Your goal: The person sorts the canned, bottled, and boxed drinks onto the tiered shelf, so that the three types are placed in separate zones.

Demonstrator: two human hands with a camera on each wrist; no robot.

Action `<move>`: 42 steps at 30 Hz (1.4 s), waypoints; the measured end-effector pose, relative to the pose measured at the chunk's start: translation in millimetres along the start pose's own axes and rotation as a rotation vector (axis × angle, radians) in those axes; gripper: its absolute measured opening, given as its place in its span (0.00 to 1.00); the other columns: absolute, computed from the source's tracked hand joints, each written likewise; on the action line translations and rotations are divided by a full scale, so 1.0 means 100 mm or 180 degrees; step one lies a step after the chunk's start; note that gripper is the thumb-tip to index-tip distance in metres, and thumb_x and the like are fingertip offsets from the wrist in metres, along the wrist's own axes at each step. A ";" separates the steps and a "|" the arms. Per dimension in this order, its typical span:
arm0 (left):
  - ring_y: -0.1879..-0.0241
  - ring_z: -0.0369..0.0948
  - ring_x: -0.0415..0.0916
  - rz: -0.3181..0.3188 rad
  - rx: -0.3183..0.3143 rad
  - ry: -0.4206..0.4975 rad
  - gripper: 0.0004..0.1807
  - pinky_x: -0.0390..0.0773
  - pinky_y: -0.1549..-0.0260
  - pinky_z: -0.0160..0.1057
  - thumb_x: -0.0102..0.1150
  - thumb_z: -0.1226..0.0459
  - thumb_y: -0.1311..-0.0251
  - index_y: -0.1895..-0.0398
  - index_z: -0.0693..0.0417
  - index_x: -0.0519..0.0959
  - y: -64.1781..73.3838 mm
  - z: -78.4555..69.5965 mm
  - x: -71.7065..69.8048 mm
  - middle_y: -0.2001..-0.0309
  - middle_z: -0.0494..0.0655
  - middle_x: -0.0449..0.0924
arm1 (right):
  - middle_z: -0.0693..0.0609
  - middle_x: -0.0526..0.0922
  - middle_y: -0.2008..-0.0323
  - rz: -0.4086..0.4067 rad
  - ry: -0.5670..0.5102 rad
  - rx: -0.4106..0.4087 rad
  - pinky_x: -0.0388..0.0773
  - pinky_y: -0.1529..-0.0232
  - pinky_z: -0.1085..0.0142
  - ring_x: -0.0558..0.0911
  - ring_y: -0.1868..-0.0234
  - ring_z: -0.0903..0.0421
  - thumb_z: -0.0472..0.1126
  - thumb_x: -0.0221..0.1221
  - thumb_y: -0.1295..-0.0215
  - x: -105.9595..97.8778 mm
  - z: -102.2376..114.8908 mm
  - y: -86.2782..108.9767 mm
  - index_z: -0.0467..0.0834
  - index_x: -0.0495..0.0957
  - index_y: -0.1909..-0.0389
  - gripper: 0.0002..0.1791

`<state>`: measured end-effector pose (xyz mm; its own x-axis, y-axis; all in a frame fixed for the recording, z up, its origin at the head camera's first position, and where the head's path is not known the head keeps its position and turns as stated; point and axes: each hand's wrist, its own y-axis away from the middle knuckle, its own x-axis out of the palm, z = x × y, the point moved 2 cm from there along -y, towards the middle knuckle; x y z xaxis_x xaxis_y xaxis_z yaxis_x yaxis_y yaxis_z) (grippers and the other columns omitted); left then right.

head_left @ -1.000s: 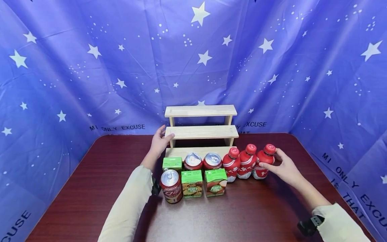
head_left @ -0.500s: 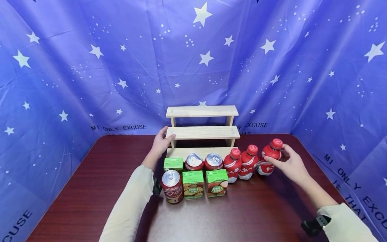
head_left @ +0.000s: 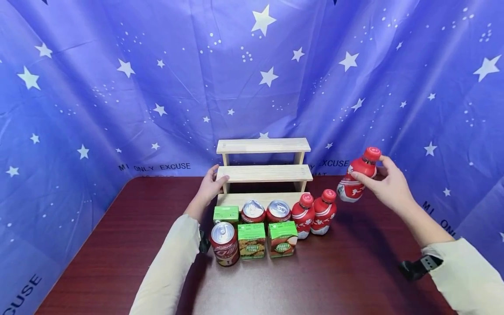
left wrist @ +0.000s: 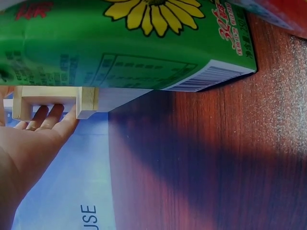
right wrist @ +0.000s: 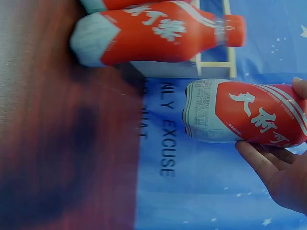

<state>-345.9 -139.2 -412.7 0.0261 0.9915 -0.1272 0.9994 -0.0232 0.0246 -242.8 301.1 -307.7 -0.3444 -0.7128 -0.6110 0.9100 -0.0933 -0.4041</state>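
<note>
My right hand point(head_left: 387, 183) grips a red soda bottle point(head_left: 356, 175) by its upper part, holding it tilted in the air above the table's right side. The right wrist view shows the same bottle point(right wrist: 249, 114) with fingers around it. At the left end of a three-step wooden shelf point(head_left: 264, 173), my left hand point(head_left: 209, 186) holds the middle board, thumb on top and fingers behind. Two more red bottles point(head_left: 323, 212) stand upright to the right of the cans and cartons. In the left wrist view a green carton point(left wrist: 120, 48) covers part of the shelf.
In front of the shelf stand a red can point(head_left: 224, 245), two green-topped cartons point(head_left: 252, 243), another green carton point(head_left: 225, 213) and two cans point(head_left: 253, 210) behind. The dark wooden table point(head_left: 118, 245) meets a blue star-printed curtain point(head_left: 165, 87) at the back and sides.
The right hand has lifted the rightmost bottle off the table, moving it up and to the right, away from the other two bottles. The left hand stays on the shelf.
</note>
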 end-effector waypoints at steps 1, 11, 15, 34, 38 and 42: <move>0.39 0.57 0.66 0.0008 -0.0011 0.0019 0.39 0.75 0.48 0.56 0.52 0.65 0.36 0.26 0.54 0.45 0.00 0.00 0.01 0.31 0.62 0.57 | 0.65 0.77 0.71 0.0005 0.0036 -0.0001 0.70 0.73 0.80 0.73 0.73 0.78 0.48 0.65 0.44 -0.02 0.04 -0.03 0.38 0.64 0.43 0.33; 0.39 0.57 0.66 0.0033 -0.0014 -0.0012 0.39 0.73 0.47 0.57 0.52 0.65 0.35 0.26 0.54 0.44 0.00 0.00 0.01 0.32 0.63 0.57 | 0.35 0.79 0.55 0.0074 0.0001 0.0069 0.71 0.73 0.81 0.72 0.71 0.78 0.54 0.63 0.43 -0.02 0.41 -0.33 0.43 0.61 0.38 0.37; 0.39 0.57 0.65 0.0022 0.0025 -0.0037 0.39 0.73 0.46 0.57 0.51 0.65 0.35 0.26 0.55 0.43 0.01 -0.01 0.00 0.32 0.64 0.57 | 0.40 0.78 0.57 0.0041 -0.0091 0.0040 0.73 0.73 0.80 0.73 0.71 0.75 0.55 0.63 0.44 0.03 0.54 -0.47 0.43 0.61 0.38 0.37; 0.42 0.55 0.68 -0.0012 0.0004 -0.0119 0.38 0.76 0.48 0.53 0.52 0.63 0.35 0.26 0.52 0.45 0.01 0.03 -0.01 0.33 0.63 0.60 | 0.41 0.76 0.51 0.0249 -0.0287 0.0017 0.76 0.63 0.63 0.75 0.53 0.50 0.59 0.63 0.45 0.46 1.17 -0.89 0.50 0.59 0.33 0.41; 0.43 0.54 0.69 -0.0015 0.0060 -0.0128 0.38 0.77 0.50 0.51 0.52 0.62 0.35 0.26 0.53 0.45 0.00 0.03 0.00 0.33 0.62 0.61 | 0.42 0.76 0.49 0.0274 -0.0393 -0.0043 0.77 0.58 0.58 0.75 0.52 0.50 0.58 0.63 0.45 0.55 1.28 -0.94 0.51 0.59 0.33 0.41; 0.43 0.53 0.69 -0.0013 0.0069 -0.0137 0.38 0.78 0.51 0.50 0.52 0.63 0.35 0.26 0.53 0.45 0.01 0.02 0.00 0.34 0.62 0.61 | 0.41 0.76 0.51 0.0302 -0.0418 -0.0096 0.77 0.55 0.55 0.75 0.53 0.49 0.56 0.64 0.45 0.65 1.38 -0.99 0.50 0.60 0.33 0.40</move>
<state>-345.0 -139.7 -414.7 0.0225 0.9852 -0.1700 0.9997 -0.0224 0.0026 -323.2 168.0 -214.2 -0.2222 -0.8023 -0.5540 0.9289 -0.0016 -0.3703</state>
